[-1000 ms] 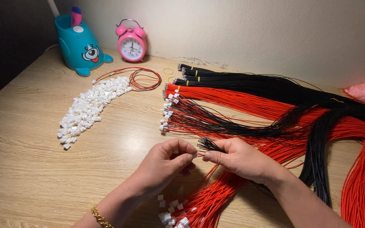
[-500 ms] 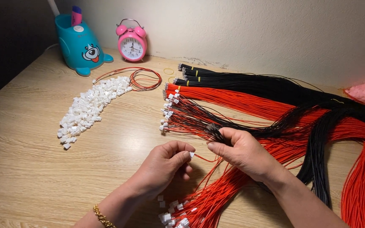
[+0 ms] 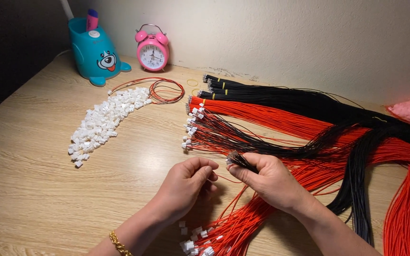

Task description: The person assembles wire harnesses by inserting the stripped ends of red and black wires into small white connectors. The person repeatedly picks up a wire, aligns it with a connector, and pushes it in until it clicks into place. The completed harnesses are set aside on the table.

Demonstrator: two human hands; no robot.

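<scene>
My right hand (image 3: 270,179) pinches the ends of a small bunch of black wires (image 3: 237,159) between thumb and fingers. My left hand (image 3: 186,182) is closed just to its left, fingertips curled in; a thin red wire (image 3: 224,179) runs from it toward the right hand. Whether a white connector is inside the left fingers is hidden. Below both hands lies a bundle of red wires with white connectors (image 3: 200,242).
A pile of loose white connectors (image 3: 103,121) lies at the left. Long bundles of red wires (image 3: 271,118) and black wires (image 3: 281,95) spread across the right. A coiled red wire (image 3: 164,90), pink alarm clock (image 3: 152,50) and teal pen holder (image 3: 95,52) stand at the back.
My right hand drew back toward the left hand, now with black wire ends in its fingers. The white connector seen at my left fingertips is no longer visible.
</scene>
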